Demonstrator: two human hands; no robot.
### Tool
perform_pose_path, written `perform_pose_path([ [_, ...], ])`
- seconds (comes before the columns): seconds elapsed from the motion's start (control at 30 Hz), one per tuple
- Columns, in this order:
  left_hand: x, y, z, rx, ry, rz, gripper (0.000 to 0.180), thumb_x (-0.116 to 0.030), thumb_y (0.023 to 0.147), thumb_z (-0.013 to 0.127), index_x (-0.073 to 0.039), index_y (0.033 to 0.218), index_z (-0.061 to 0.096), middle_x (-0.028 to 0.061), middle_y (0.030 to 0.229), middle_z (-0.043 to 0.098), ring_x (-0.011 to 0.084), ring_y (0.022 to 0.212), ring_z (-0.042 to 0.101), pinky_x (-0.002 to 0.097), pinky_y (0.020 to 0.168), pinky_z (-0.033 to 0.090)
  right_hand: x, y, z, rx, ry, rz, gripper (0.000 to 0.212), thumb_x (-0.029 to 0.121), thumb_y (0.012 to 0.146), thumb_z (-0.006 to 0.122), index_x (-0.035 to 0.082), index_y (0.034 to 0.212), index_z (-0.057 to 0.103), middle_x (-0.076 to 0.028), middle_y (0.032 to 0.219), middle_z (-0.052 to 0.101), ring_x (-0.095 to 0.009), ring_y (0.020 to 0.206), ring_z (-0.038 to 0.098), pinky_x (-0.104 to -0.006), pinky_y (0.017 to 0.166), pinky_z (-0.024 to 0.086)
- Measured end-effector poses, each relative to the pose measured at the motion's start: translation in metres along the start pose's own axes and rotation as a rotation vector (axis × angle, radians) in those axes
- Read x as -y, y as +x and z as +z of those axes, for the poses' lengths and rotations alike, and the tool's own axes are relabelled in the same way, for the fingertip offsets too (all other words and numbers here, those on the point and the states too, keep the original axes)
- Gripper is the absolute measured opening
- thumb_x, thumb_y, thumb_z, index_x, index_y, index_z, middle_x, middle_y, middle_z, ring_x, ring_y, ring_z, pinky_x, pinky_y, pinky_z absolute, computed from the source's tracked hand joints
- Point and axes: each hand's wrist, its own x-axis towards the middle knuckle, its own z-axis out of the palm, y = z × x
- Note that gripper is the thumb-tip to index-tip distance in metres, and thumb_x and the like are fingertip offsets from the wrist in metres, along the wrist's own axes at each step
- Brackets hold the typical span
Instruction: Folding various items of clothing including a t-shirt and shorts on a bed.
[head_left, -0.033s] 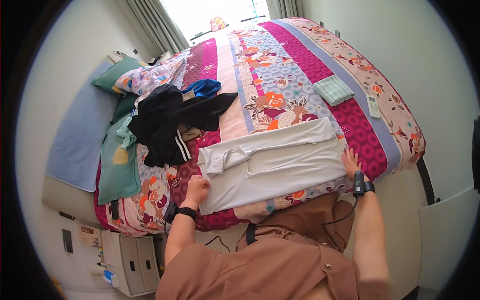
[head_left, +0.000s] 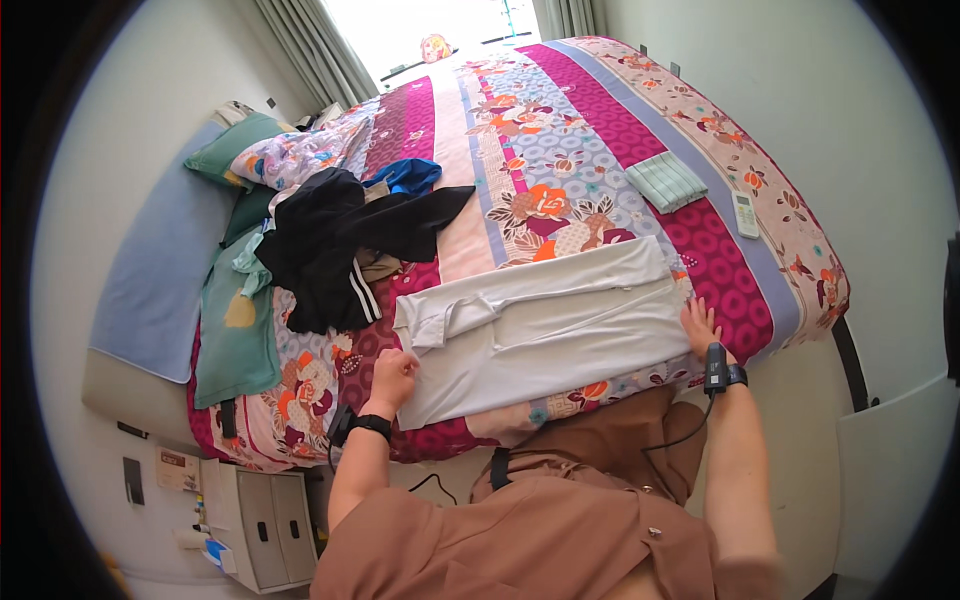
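The bed (head_left: 725, 275) spreads out before me, its cover striped in magenta, pale pink and lilac with orange flowers. On its near side lies the white garment (head_left: 575, 335), a long, flattened shape with a sleeve folded over it toward my left. Beyond its left end sits a heap of dark clothes (head_left: 320, 240), close to a green pillow (head_left: 240, 350). A striped folded cloth (head_left: 667, 182) rests past the right end. My hands are well apart: the left (head_left: 395, 375) curls at the garment's left edge — I cannot tell whether it grips — while the right (head_left: 701, 328) lies flat, fingers spread, at the other end. Smallest is the white remote (head_left: 745, 216), near the folded cloth.
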Motion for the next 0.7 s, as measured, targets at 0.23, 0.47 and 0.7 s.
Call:
perform_pose_path([
  [0.23, -0.040, 0.056, 0.020, -0.277, 0.076, -0.111, 0.046, -0.018, 0.063, 0.071, -0.008, 0.106, 0.061, 0.0134, 0.095, 0.062, 0.0313, 0.096, 0.055, 0.0440, 0.086, 0.041, -0.006, 0.003, -0.003, 0.103, -0.259, -0.098, 0.049, 0.036, 0.096, 0.029, 0.026, 0.143, 0.021, -0.013, 0.154, 0.002, -0.046, 0.138, 0.003, -0.0680, 0.101, 0.015],
  [0.47, -0.042, 0.063, 0.009, 0.087, 0.164, -0.092, 0.028, -0.011, 0.066, 0.064, -0.010, 0.095, 0.065, 0.0094, 0.091, 0.065, 0.0275, 0.101, 0.057, 0.0495, 0.093, 0.031, 0.001, -0.006, -0.011, 0.113, -0.033, -0.024, 0.048, 0.036, 0.096, 0.028, 0.025, 0.142, 0.021, -0.016, 0.153, 0.001, -0.050, 0.137, 0.003, -0.0687, 0.100, 0.015],
  [0.7, -0.063, -0.003, 0.005, 0.061, 0.283, 0.110, 0.020, -0.004, 0.066, 0.058, -0.011, 0.083, 0.064, 0.0047, 0.093, 0.064, 0.0241, 0.107, 0.055, 0.0537, 0.099, 0.027, 0.011, -0.017, -0.020, 0.075, 0.085, -0.001, 0.047, 0.032, 0.096, 0.028, 0.025, 0.142, 0.022, -0.017, 0.153, 0.002, -0.051, 0.136, 0.004, -0.0696, 0.099, 0.017],
])
